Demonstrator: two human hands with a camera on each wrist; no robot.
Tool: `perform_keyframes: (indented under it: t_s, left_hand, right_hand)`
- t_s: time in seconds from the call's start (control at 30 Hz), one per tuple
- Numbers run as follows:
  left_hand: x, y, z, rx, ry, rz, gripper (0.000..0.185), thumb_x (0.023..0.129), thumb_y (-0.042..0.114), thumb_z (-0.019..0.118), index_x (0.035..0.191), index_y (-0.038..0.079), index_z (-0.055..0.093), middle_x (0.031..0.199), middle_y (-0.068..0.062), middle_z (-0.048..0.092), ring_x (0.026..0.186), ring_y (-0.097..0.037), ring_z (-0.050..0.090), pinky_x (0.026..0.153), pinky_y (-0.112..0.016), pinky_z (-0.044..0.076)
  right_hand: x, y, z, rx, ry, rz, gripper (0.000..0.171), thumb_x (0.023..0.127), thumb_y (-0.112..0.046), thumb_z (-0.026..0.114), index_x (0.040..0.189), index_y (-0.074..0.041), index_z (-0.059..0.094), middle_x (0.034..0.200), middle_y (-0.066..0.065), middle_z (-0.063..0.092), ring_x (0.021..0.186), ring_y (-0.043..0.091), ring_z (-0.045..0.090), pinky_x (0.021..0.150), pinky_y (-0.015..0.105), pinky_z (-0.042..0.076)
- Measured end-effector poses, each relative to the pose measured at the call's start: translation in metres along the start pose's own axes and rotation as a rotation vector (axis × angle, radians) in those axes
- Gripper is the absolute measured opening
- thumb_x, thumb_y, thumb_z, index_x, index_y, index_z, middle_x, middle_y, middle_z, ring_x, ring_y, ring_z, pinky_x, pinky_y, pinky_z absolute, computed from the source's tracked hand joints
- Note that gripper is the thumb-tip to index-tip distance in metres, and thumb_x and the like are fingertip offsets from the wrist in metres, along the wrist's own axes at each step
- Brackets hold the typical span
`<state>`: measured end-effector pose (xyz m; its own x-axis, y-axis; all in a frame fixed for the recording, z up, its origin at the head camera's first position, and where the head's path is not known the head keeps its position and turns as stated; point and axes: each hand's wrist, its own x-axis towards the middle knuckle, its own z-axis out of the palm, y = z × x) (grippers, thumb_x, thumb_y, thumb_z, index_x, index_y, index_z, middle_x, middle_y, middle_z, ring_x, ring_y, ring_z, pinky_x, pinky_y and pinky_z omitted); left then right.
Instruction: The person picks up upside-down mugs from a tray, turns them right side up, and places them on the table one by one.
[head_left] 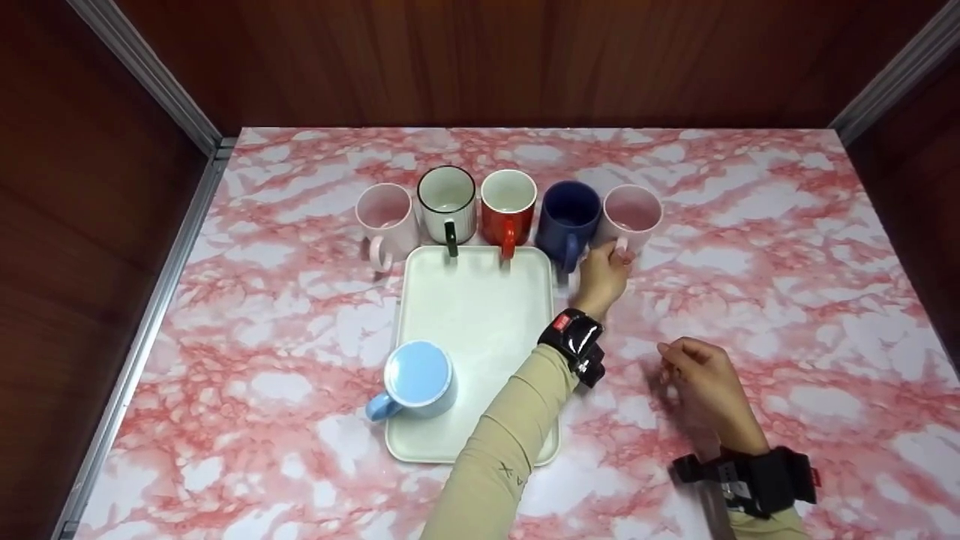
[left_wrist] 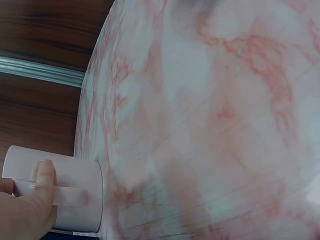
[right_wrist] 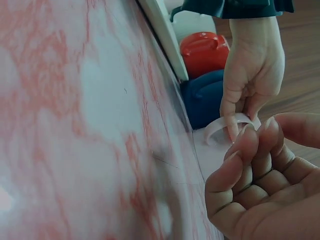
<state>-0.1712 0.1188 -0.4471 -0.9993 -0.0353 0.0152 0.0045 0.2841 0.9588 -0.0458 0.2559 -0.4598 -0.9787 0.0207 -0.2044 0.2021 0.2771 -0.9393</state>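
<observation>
My left hand (head_left: 602, 279) pinches the handle of the right-hand pink mug (head_left: 634, 214), which stands upright at the right end of a row. Thumb and fingers close around that handle in the left wrist view, with the mug's pale wall (left_wrist: 80, 200) beside them. A dark blue mug (head_left: 559, 236) stands just left of the held mug. Over the table at the right, my right hand (head_left: 705, 375) hangs with loosely curled fingers and nothing in them. The right wrist view shows its fingertips (right_wrist: 245, 142) gathered near the thumb.
A cream tray (head_left: 480, 300) lies at the centre under my left forearm. On its front left corner a light blue mug (head_left: 420, 379) appears upside down, handle leftward. Left of the dark blue mug stand red (head_left: 499, 221), white dark-rimmed (head_left: 461, 217) and pink (head_left: 397, 225) mugs.
</observation>
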Motion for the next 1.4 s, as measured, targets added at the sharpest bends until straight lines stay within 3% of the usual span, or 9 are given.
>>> perform_keyframes:
  t_s: [0.17, 0.5, 0.67, 0.93, 1.13, 1.4]
  left_hand:
    - [0.002, 0.0, -0.001, 0.053, -0.019, -0.008, 0.016, 0.091, 0.006, 0.052, 0.088, 0.004, 0.068, 0.09, -0.006, 0.068, 0.089, -0.018, 0.061, 0.073, -0.021, 0.044]
    - [-0.001, -0.003, -0.004, 0.103, -0.051, 0.001, 0.016, 0.092, 0.009, 0.051, 0.093, 0.004, 0.066, 0.087, -0.008, 0.066, 0.082, -0.022, 0.06, 0.07, -0.027, 0.045]
    - [-0.008, -0.005, -0.005, 0.095, -0.05, -0.007, 0.016, 0.092, 0.012, 0.052, 0.099, 0.006, 0.064, 0.085, -0.009, 0.064, 0.081, -0.023, 0.059, 0.069, -0.03, 0.045]
    - [-0.02, 0.0, -0.012, 0.114, -0.067, -0.002, 0.034, 0.088, 0.011, 0.056, 0.122, 0.008, 0.057, 0.106, -0.01, 0.065, 0.099, -0.022, 0.06, 0.082, -0.026, 0.045]
    - [-0.027, 0.002, -0.02, 0.116, -0.09, 0.01, 0.038, 0.087, 0.01, 0.057, 0.124, 0.008, 0.055, 0.101, -0.011, 0.065, 0.088, -0.017, 0.059, 0.076, -0.025, 0.045]
    - [-0.043, 0.015, -0.032, 0.126, -0.162, 0.053, 0.04, 0.088, 0.013, 0.058, 0.126, 0.004, 0.052, 0.112, -0.012, 0.062, 0.101, -0.018, 0.057, 0.085, -0.023, 0.042]
  right_hand:
    - [0.0, 0.0, 0.0, 0.002, -0.016, 0.018, 0.045, 0.09, -0.032, 0.058, 0.082, 0.012, 0.054, 0.064, 0.011, 0.056, 0.059, 0.03, 0.054, 0.05, 0.033, 0.041]
    - [0.001, 0.004, 0.001, 0.059, -0.02, 0.004, 0.045, 0.09, -0.027, 0.058, 0.085, 0.017, 0.053, 0.064, 0.008, 0.057, 0.061, 0.025, 0.055, 0.055, 0.03, 0.044]
    - [0.001, 0.004, 0.001, 0.107, -0.023, -0.001, 0.047, 0.09, -0.026, 0.058, 0.089, 0.02, 0.051, 0.065, 0.007, 0.058, 0.061, 0.022, 0.056, 0.056, 0.028, 0.045]
    - [0.003, 0.008, 0.001, 0.186, -0.005, -0.003, 0.042, 0.089, -0.022, 0.061, 0.092, 0.019, 0.052, 0.068, 0.008, 0.058, 0.061, 0.019, 0.056, 0.056, 0.027, 0.046]
    - [0.003, 0.006, 0.003, 0.288, -0.023, 0.006, 0.044, 0.087, -0.017, 0.063, 0.094, 0.024, 0.047, 0.067, 0.007, 0.058, 0.061, 0.016, 0.054, 0.057, 0.026, 0.046]
    - [0.003, 0.004, 0.003, 0.27, -0.038, 0.011, 0.047, 0.088, -0.02, 0.062, 0.095, 0.024, 0.046, 0.068, 0.007, 0.058, 0.062, 0.018, 0.055, 0.057, 0.028, 0.047]
